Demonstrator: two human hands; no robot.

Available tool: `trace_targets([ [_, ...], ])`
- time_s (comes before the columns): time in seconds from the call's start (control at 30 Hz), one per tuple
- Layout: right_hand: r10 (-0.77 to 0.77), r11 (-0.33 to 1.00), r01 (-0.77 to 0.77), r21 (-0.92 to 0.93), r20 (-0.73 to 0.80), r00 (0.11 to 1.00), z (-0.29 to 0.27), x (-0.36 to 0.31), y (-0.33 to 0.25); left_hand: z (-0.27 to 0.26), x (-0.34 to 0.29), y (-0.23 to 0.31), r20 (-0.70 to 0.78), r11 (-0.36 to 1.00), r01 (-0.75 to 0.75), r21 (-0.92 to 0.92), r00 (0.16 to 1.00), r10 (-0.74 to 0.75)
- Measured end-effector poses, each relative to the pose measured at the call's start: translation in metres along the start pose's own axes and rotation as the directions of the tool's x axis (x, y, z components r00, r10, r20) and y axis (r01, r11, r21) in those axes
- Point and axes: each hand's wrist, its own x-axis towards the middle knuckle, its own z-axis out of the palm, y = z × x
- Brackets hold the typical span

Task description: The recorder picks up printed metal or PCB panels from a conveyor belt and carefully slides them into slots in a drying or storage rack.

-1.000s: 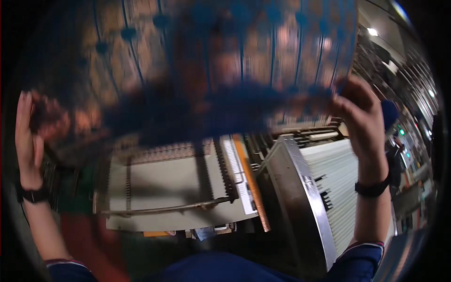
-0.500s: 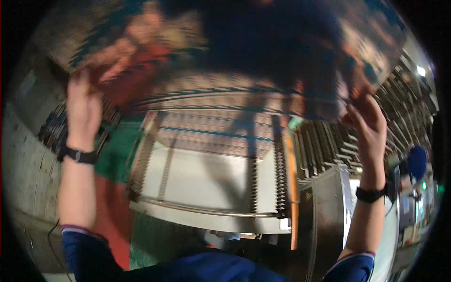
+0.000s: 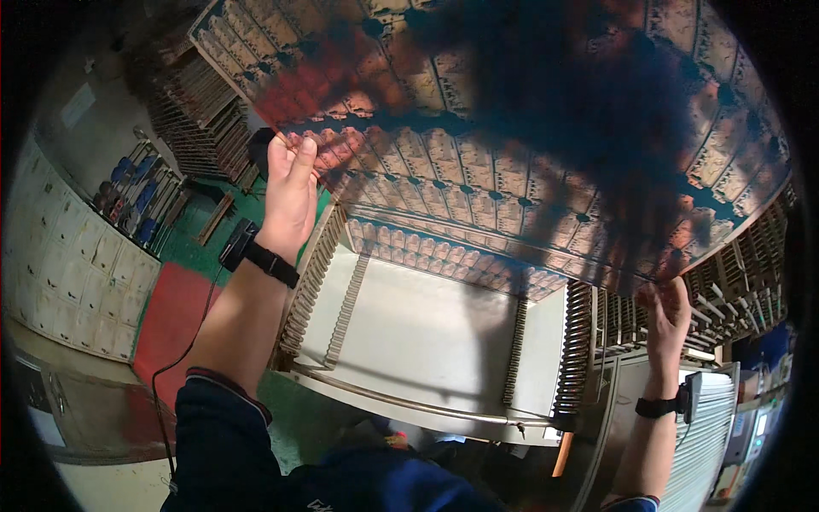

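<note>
Copper-coloured panel [image 3: 486, 162] up, tilted; L hand [image 3: 292, 189] clamped on L edge, R hand [image 3: 666, 314] clamped nr lower R corner. Rack [image 3: 577, 358] below, w/ 2nd panel [image 3: 452, 259] at far end.

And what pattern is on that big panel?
The panel has repeating coppery blocks and teal lines, clearest in the head view.

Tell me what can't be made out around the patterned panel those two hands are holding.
All in the head view:
- Patterned panel: top cut off by the picture's upper edge; a dark patch obscures much of its pattern.
- Spring-lined rack: far end hidden behind the panel.
- Right hand: fingertips unclear against the panel's edge.
- Screen: too small to read.
</note>
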Motion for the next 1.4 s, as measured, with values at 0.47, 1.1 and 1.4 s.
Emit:
trace_targets([
  [0.47, 0.161, 0.987, -0.159, 0.027, -0.080, 0.984, 0.061, 0.024, 0.061, -0.013, -0.010, -0.014, -0.100, 0.939, 0.103, 0.328, 0.992, -0.074],
  [1.1, 0.050, 0.999, -0.046, 0.021, -0.237, 0.970, 0.030, -0.010, 0.070, -0.006, -0.011, -0.017, -0.072, 0.978, 0.024, 0.210, 0.997, -0.009],
  [1.4, 0.098, 0.993, -0.103, -0.063, -0.078, 0.992, 0.054, -0.005, 0.059, -0.004, -0.020, -0.011, -0.074, 0.962, 0.041, 0.270, 0.997, -0.022],
])
